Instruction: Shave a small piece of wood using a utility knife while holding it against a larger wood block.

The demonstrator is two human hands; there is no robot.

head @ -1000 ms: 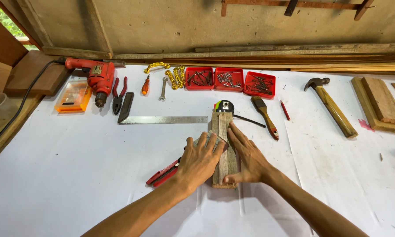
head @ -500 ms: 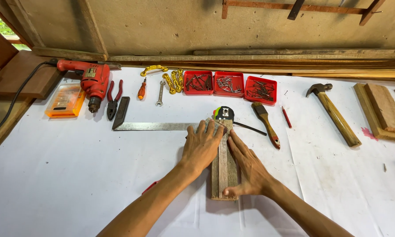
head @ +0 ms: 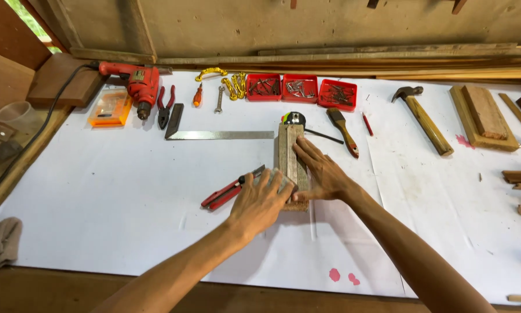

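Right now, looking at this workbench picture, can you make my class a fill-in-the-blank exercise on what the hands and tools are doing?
1. Both hands, left hand and right hand, press flat on a narrow ____ block.
2. The three trays of nails and screws are coloured ____.
3. The steel square lies to the ____ of the block's far end.
4. The hammer has a ____ handle.

Missing words: wooden; red; left; wooden

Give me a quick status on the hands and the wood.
Left hand and right hand flat on wooden strips. Red pliers lie beside left hand. Steel square touches strips' far end.
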